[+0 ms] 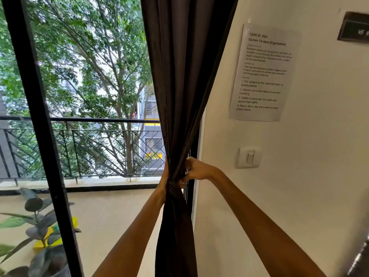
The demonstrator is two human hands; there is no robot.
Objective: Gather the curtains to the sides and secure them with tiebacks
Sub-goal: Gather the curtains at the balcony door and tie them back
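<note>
A dark brown curtain (179, 86) hangs gathered against the right edge of the window, next to the white wall. It narrows to a tight waist where a dark tieback (175, 185) of the same cloth wraps it. My left hand (164, 181) reaches behind the bundle from the left, its fingers mostly hidden by the fabric. My right hand (194, 169) comes in from the right with fingers curled, pinching the tieback at the waist. Below the waist the curtain falls straight down.
A black window frame bar (40, 136) crosses the left side. Beyond the glass are a balcony railing (79, 148), trees and a potted plant (40, 226). On the white wall hang a printed task sheet (261, 72) and a light switch (248, 157).
</note>
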